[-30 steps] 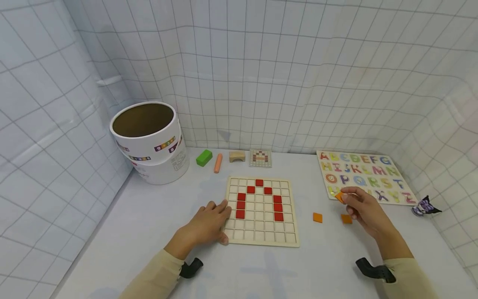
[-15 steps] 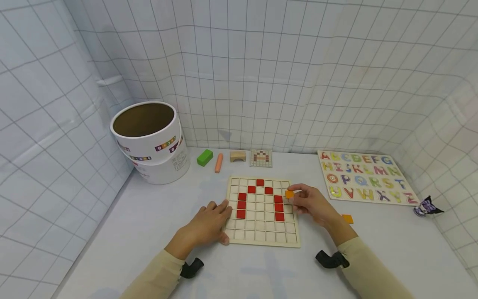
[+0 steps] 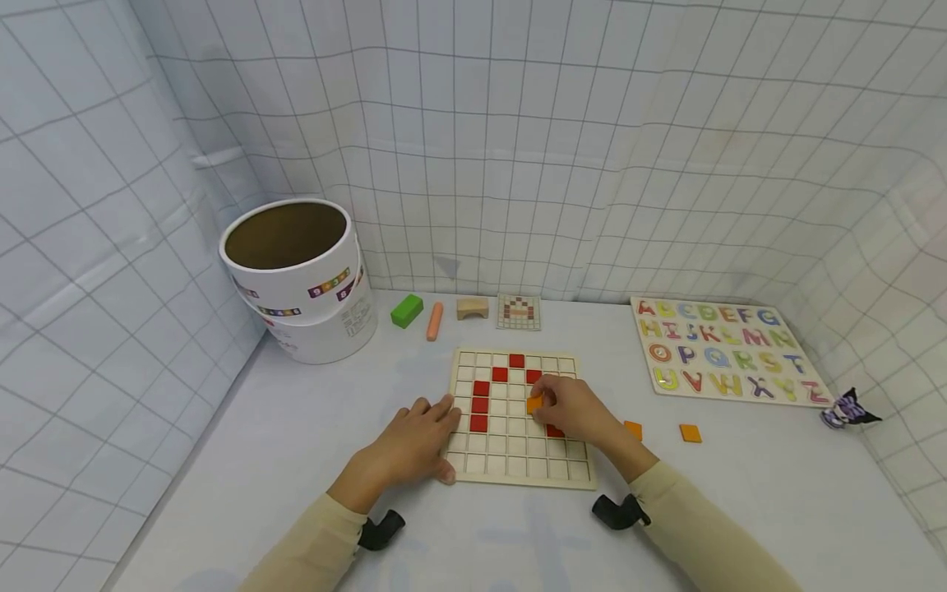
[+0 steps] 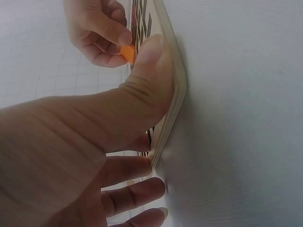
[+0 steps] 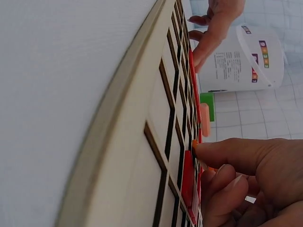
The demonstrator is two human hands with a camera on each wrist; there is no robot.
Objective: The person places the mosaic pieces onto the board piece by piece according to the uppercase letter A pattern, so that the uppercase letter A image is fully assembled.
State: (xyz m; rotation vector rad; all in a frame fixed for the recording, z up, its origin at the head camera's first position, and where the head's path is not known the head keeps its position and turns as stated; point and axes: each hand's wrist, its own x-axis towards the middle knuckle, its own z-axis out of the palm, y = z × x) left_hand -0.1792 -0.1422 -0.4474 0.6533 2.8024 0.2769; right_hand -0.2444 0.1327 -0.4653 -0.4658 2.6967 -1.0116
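A pale wooden grid board (image 3: 496, 469) lies flat, with several red square tiles (image 3: 479, 405) set in an arch shape. My left hand (image 3: 414, 440) rests at the board's left edge. In the left wrist view its thumb (image 4: 151, 66) presses on the rim while the fingers lie loosely extended. Between thumb and fingertips, my right hand (image 3: 580, 411) pinches an orange square tile (image 3: 533, 404) at a cell inside the arch, near its right leg. That hand covers part of the right-hand red tiles. Two more orange tiles (image 3: 690, 433) lie right of the board, one partly behind the right forearm.
Along the back stand a white bucket (image 3: 296, 321), a green block (image 3: 407, 311), an orange-pink stick (image 3: 434, 321), a wooden arch block (image 3: 472, 308) and a pattern card (image 3: 519, 313). To the right are an alphabet board (image 3: 728, 349) and a small purple figure (image 3: 847, 409).
My right hand has carried the orange tile leftward from beside the alphabet board, over the grid board's right edge, and down to a cell inside the arch. The left hand has stayed put.
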